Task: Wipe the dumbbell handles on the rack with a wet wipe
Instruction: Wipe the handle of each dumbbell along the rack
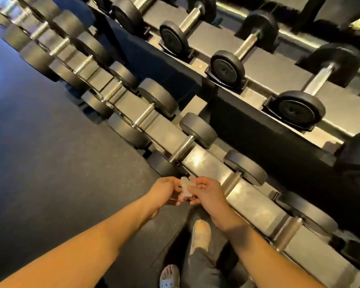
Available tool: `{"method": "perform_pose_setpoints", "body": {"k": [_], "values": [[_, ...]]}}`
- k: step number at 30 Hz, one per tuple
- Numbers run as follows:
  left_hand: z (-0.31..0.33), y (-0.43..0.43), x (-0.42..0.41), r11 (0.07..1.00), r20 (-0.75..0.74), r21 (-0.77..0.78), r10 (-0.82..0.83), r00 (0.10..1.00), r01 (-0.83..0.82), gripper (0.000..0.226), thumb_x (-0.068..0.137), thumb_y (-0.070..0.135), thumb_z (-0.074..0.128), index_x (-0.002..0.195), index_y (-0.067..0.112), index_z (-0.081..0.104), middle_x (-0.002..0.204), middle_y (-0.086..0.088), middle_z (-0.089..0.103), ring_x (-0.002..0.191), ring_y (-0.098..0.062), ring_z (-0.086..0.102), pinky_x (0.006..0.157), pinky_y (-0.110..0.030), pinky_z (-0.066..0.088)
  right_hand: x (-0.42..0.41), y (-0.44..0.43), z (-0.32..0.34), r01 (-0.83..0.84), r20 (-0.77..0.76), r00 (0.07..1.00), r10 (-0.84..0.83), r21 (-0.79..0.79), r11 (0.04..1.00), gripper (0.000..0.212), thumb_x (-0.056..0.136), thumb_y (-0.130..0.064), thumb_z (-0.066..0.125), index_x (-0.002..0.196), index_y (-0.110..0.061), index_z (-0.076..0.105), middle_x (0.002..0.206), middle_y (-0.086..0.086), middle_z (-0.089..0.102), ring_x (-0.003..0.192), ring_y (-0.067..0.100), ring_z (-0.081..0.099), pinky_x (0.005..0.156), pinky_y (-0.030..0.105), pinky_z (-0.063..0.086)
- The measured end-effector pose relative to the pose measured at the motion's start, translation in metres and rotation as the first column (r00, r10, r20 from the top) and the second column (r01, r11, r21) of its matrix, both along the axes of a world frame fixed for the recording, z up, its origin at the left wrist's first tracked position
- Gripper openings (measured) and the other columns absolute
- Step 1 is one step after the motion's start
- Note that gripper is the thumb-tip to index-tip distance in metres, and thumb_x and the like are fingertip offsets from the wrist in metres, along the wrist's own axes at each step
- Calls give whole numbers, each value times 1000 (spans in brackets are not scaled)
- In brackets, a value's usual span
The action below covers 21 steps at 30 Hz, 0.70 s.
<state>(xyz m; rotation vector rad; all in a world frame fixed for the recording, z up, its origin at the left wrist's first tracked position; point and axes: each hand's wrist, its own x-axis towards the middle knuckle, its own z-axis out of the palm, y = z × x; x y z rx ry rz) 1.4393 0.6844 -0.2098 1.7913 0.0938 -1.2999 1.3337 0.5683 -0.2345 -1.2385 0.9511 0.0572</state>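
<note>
At the lower tier of the rack (204, 161), my left hand (164, 191) and right hand (207, 193) both pinch a crumpled wet wipe (185, 186), fingers curled on it, just beside the nearest dumbbell handle (233, 183). Best, I judge, to open it flat, then wrap that handle fully.

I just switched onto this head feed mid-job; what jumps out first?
At bottom centre the left hand and right hand meet, both pinching a small crumpled wet wipe in front of the lower tier. Behind them a two-tier rack runs diagonally across the view, lined with black dumbbells. The nearest handle sits just right of the right hand, not yet touched.
</note>
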Motion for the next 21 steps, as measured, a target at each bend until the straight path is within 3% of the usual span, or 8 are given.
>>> {"method": "perform_pose_setpoints", "body": {"k": [3, 6, 8, 10, 12, 14, 16, 21], "values": [[-28, 2, 31, 980, 233, 194, -96, 968, 51, 18, 97, 3, 51, 96, 5, 69, 80, -13, 69, 66, -20, 63, 64, -31, 54, 19, -23, -24, 62, -62, 996, -64, -28, 998, 12, 93, 0, 69, 91, -12, 69, 80, 10, 69, 63, 20, 63, 52, 22, 54], [-58, 8, 63, 948, 404, 311, -63, 913, -73, 15, 99, 21, 56, 94, 13, 68, 87, -13, 73, 79, -28, 69, 78, -46, 60, 37, -47, -50, 141, -102, 985, -142, -23, 990, 6, 93, -1, 69, 97, -5, 71, 68, 7, 63, 57, 17, 57, 50, 23, 51], [-71, 4, 78, 914, 509, 363, -33, 860, -179, 17, 100, 29, 58, 97, 14, 66, 94, -14, 71, 85, -31, 68, 79, -47, 60, 51, -58, -70, 150, -146, 977, -154, -36, 988, 17, 92, -4, 71, 109, -1, 71, 74, 8, 67, 62, 18, 60, 54, 25, 51], [-86, -6, 86, 899, 636, 378, -79, 768, -221, 28, 101, 39, 58, 113, 14, 64, 110, -10, 67, 99, -27, 64, 85, -42, 56, 66, -64, -87, 158, -183, 970, -159, -22, 987, 20, 93, -6, 71, 113, -5, 70, 85, 8, 70, 70, 19, 64, 58, 24, 51], [-100, -23, 84, 911, 678, 362, -111, 727, -198, 47, 103, 44, 53, 139, 14, 56, 134, -9, 57, 124, -27, 53, 103, -43, 47, 79, -65, -98, 137, -191, 971, -143, -42, 990, 14, 94, -4, 69, 107, -11, 69, 83, 4, 67, 70, 15, 60, 57, 20, 48], [-115, -38, 77, 915, 683, 348, -97, 724, -205, 56, 106, 44, 47, 152, 12, 45, 150, -10, 48, 139, -28, 40, 115, -43, 36, 88, -62, -102, 76, -140, 986, -96, -144, 987, 16, 92, -1, 70, 93, -17, 66, 81, -2, 64, 73, 14, 60, 59, 15, 47], [-126, -45, 72, 907, 728, 326, -61, 683, -266, 53, 107, 40, 44, 152, 11, 44, 152, -11, 48, 142, -27, 37, 117, -41, 32, 90, -57, -106, -24, -54, 999, 8, -294, 955, 23, 90, 0, 71, 85, -21, 63, 81, -5, 65, 76, 12, 62, 63, 11, 47], [-139, -42, 72, 899, 818, 252, 0, 575, -358, 43, 108, 35, 41, 143, 13, 55, 142, -4, 59, 135, -20, 44, 110, -33, 37, 103, -49, -118, -258, 23, 947, 321, -543, 799, 9, 96, -17, 67, 100, -16, 75, 88, -6, 72, 84, 8, 67, 77, 33, 59]]}}
